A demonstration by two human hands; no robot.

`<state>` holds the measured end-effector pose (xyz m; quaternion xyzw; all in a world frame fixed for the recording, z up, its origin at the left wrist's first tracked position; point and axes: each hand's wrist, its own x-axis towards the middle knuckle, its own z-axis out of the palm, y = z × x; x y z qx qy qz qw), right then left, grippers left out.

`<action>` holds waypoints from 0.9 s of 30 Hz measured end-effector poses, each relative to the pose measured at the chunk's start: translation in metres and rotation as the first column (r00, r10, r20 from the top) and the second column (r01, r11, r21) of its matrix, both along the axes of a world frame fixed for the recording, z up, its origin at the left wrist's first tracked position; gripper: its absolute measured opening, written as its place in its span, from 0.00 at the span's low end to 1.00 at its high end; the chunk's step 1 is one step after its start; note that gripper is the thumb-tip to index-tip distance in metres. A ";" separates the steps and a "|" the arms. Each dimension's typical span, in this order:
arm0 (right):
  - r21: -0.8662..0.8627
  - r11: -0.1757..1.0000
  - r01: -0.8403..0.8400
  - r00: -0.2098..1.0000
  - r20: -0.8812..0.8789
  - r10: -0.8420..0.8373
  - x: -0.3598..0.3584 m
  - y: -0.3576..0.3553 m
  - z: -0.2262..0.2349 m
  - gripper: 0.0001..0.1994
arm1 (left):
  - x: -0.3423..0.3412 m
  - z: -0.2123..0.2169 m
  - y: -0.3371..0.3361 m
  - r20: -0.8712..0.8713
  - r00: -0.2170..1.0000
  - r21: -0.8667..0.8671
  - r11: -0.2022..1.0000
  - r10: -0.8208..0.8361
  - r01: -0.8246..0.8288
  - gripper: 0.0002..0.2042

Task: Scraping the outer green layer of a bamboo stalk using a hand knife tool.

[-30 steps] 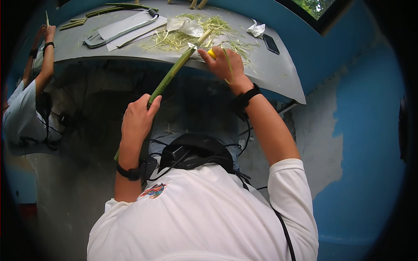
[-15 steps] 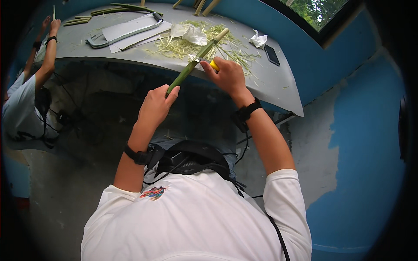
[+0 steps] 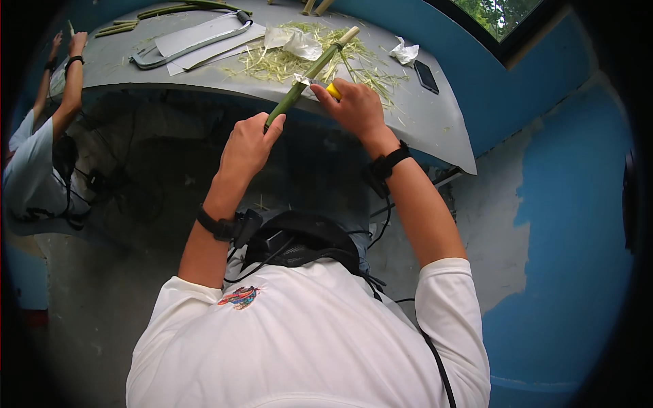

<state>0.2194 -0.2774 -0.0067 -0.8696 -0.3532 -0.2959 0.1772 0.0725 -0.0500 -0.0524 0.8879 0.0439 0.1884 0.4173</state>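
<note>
My left hand (image 3: pixel 246 144) is closed around the lower end of a green bamboo stalk (image 3: pixel 286 102), which slants up and to the right over the table edge. The stalk's far part is paler, with a cut-looking tip and loose strands hanging beside it. My right hand (image 3: pixel 357 110) grips a knife with a yellow handle (image 3: pixel 332 91). Its blade meets the stalk about midway along, where a pale whitish piece shows; the blade's edge is too small to make out. Thin pale-green shavings (image 3: pixel 272 66) lie scattered on the table behind the stalk.
On the grey table (image 3: pixel 435 129) are a hacksaw (image 3: pixel 194 51) on white sheets (image 3: pixel 170 45), crumpled white wrapping (image 3: pixel 296 43), a crumpled tissue (image 3: pixel 405 52), a phone (image 3: pixel 426 77) and cut stalks (image 3: pixel 117 28). A co-worker (image 3: pixel 34 163) holds a stalk at the far left.
The blade has slid slightly down the stalk toward my left hand. Both hands keep their grips. The whole view has shifted a little, so the table stands higher in the picture.
</note>
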 end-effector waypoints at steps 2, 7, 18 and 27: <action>-0.001 1.000 0.004 1.000 0.005 -0.004 0.003 0.000 0.002 0.36 | 0.000 0.000 0.002 0.003 1.000 -0.005 1.000 -0.001 0.001 0.29; -0.001 0.999 0.051 0.998 0.039 -0.051 0.003 0.001 -0.002 0.36 | -0.009 0.009 0.000 -0.037 0.999 -0.009 1.000 -0.002 0.002 0.28; 0.020 0.996 0.088 0.994 0.059 -0.089 0.000 0.001 0.001 0.36 | -0.033 -0.003 0.004 -0.012 1.000 -0.035 0.999 0.007 -0.007 0.29; 0.027 0.993 0.112 0.993 0.036 -0.113 -0.004 -0.003 0.005 0.35 | -0.094 -0.005 0.013 -0.116 0.993 -0.031 0.999 0.034 -0.037 0.28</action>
